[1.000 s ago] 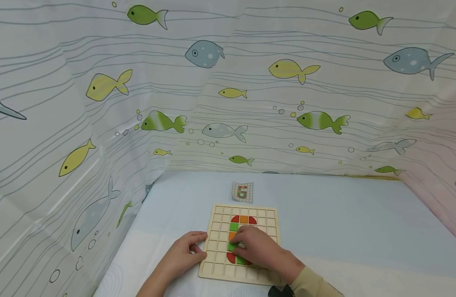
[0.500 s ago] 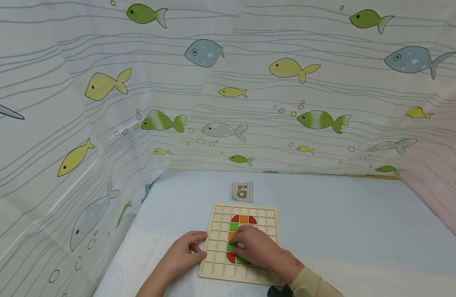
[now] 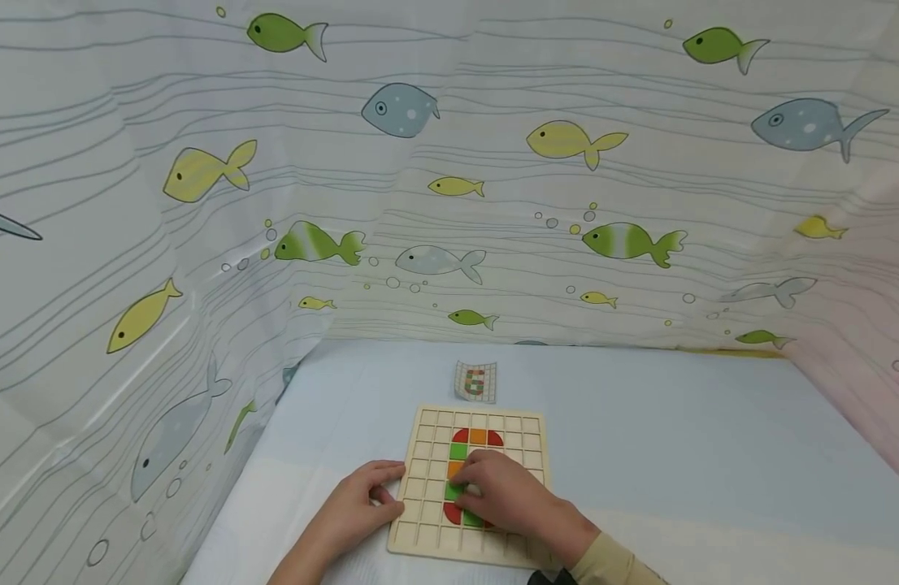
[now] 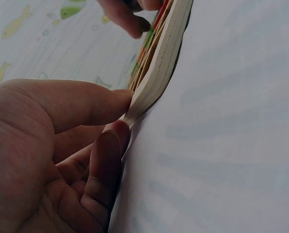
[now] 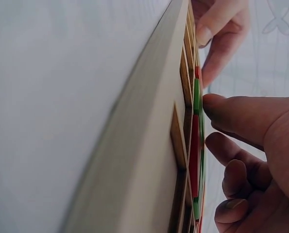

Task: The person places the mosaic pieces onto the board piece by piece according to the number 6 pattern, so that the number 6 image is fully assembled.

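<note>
A pale wooden grid board (image 3: 431, 535) lies flat on the table, colored tiles set in its squares. My left hand (image 3: 353, 505) holds its left edge; in the left wrist view the thumb (image 4: 108, 99) meets the rim and other fingers curl below it. Over the middle of the board, my right hand (image 3: 510, 494) has its thumb and index fingertips at a green tile (image 3: 451, 491). An orange tile (image 3: 455, 470) sits just beyond that one. Along the pattern's far end are red rounded tiles (image 3: 460, 436) and another orange tile (image 3: 478, 437). My right palm hides the pattern's right side.
Beyond the board lies a small, slightly curled paper card (image 3: 475, 382) with a printed colored grid pattern. A pale cloth covers the table (image 3: 676, 455). Fish-patterned sheets (image 3: 523, 268) stand at the back and sides.
The head view has shifted slightly. Both hands stay in place at the board, and the tiles in sight look the same.
</note>
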`<state>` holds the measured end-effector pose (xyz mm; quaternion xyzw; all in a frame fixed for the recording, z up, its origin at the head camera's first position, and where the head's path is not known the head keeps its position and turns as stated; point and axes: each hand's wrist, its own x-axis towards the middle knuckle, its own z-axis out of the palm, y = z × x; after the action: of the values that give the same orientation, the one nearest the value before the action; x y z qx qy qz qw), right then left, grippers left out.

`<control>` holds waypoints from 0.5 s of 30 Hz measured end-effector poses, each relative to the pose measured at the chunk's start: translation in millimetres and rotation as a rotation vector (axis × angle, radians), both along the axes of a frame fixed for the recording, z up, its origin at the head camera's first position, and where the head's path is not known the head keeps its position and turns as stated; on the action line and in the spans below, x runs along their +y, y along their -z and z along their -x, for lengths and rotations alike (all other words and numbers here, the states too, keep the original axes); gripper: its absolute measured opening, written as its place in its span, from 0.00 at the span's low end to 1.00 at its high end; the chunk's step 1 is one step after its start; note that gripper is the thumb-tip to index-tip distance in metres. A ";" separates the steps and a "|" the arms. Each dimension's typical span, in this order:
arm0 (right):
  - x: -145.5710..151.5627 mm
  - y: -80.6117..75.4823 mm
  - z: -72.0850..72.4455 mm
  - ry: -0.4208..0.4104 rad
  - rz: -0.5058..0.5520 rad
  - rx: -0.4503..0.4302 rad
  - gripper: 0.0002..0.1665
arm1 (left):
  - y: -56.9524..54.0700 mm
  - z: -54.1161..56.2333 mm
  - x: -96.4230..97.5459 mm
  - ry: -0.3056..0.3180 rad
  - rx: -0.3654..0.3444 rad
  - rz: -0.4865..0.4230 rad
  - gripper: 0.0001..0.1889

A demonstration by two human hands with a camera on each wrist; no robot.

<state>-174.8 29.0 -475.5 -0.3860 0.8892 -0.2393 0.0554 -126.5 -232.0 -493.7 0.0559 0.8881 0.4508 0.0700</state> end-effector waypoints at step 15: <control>19.6 -7.2 -0.1 0.061 0.023 -0.042 0.17 | -3.5 -1.1 3.8 -0.024 -0.011 0.009 0.29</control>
<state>-174.7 48.7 -468.3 -0.3543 0.8963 -0.2593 0.0625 -125.4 -228.2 -490.2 0.0424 0.8903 0.4479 0.0697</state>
